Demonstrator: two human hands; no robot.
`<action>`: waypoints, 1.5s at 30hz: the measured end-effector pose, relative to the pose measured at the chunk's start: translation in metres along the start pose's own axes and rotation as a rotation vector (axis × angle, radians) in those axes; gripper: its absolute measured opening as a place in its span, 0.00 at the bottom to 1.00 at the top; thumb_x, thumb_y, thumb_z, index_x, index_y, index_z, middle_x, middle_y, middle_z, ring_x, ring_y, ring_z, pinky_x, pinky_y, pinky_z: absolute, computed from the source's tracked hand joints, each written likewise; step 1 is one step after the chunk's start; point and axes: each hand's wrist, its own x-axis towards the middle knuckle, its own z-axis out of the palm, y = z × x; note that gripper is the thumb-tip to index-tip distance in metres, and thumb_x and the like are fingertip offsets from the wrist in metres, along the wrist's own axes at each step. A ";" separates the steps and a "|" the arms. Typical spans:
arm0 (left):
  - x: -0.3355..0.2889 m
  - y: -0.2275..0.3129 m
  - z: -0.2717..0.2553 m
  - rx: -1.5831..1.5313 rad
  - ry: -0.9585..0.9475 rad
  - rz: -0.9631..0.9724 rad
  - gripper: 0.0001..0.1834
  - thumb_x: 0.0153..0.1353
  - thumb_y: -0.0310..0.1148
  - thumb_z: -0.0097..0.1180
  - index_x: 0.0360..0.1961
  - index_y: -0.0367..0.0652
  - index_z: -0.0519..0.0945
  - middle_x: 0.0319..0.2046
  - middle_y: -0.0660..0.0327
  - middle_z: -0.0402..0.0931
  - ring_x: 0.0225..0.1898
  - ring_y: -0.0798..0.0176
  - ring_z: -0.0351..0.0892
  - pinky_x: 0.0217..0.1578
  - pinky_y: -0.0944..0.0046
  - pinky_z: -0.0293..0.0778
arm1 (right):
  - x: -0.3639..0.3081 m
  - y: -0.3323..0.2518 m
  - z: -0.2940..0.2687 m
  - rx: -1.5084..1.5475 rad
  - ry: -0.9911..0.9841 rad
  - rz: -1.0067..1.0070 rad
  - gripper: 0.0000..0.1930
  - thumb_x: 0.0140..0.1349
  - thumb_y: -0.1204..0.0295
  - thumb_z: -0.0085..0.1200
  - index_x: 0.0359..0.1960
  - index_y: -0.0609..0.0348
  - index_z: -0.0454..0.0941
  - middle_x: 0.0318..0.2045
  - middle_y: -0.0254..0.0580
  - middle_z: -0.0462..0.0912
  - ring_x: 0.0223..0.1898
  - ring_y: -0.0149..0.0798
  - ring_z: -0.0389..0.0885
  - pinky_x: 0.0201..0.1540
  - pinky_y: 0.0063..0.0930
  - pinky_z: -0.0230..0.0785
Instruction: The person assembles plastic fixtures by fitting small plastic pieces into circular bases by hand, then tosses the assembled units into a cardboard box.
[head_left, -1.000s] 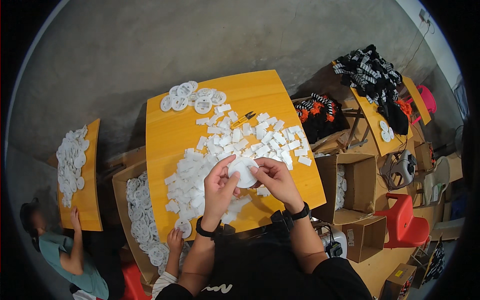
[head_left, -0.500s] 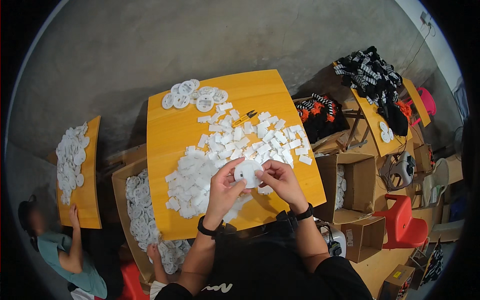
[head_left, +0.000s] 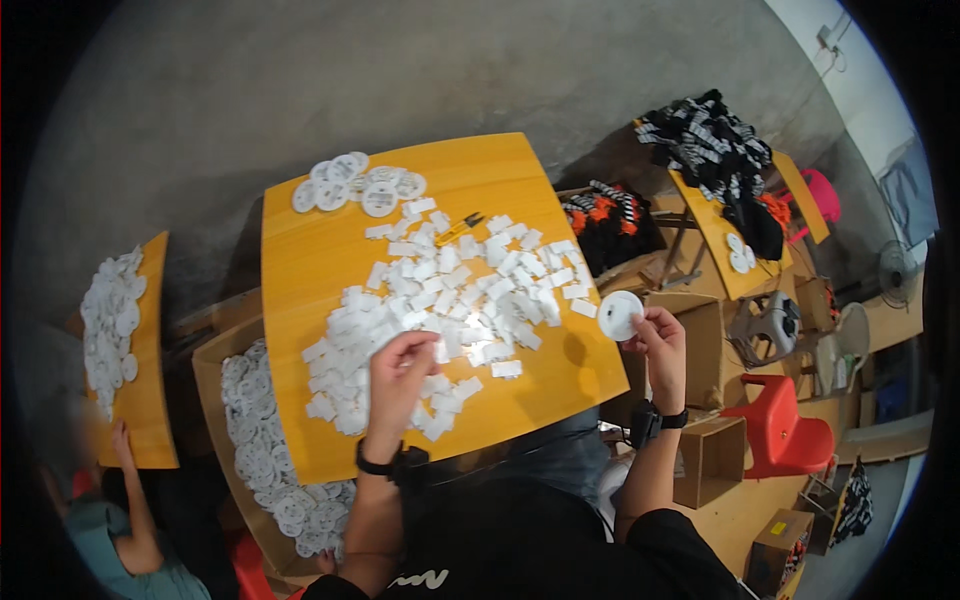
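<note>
My right hand pinches a round white plastic disc by its edge, out past the right side of the yellow table. A small dark slot shows near the disc's middle. Over the pile of small white rectangular pieces, my left hand has its thumb and fingers closed, with a white rectangular piece at the tips. At the table's far left lies a group of white discs. Yellow-handled thread snips rest among the pieces.
An open cardboard box stands beside the table's right edge. Another box at left holds many white discs. A person sits at a side table. At right are a red chair and a black-and-white striped textile heap.
My hands have parted: the right carried the disc rightward beyond the table edge, and the left moved a little left to the white pieces. The whole view has shifted slightly.
</note>
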 end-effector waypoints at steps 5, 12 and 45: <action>-0.001 0.012 -0.037 -0.153 0.139 -0.062 0.09 0.66 0.29 0.51 0.41 0.36 0.79 0.28 0.68 0.73 0.30 0.72 0.75 0.33 0.69 0.76 | -0.003 0.020 -0.084 -0.222 0.258 -0.027 0.07 0.64 0.71 0.57 0.38 0.63 0.78 0.27 0.34 0.82 0.24 0.25 0.79 0.27 0.17 0.73; -0.006 0.002 -0.089 -0.627 0.270 -0.043 0.08 0.65 0.33 0.49 0.41 0.42 0.76 0.26 0.67 0.70 0.31 0.68 0.71 0.36 0.65 0.72 | 0.004 0.059 -0.147 -0.645 0.491 0.050 0.08 0.62 0.72 0.56 0.36 0.67 0.79 0.24 0.41 0.82 0.24 0.30 0.81 0.26 0.23 0.72; 0.337 -0.040 -0.194 0.838 0.620 -0.034 0.29 0.52 0.43 0.66 0.51 0.35 0.78 0.51 0.41 0.76 0.52 0.45 0.77 0.51 0.53 0.71 | -0.006 0.058 0.125 -0.481 -0.643 -0.044 0.15 0.61 0.64 0.57 0.37 0.66 0.82 0.26 0.49 0.83 0.27 0.37 0.79 0.34 0.30 0.72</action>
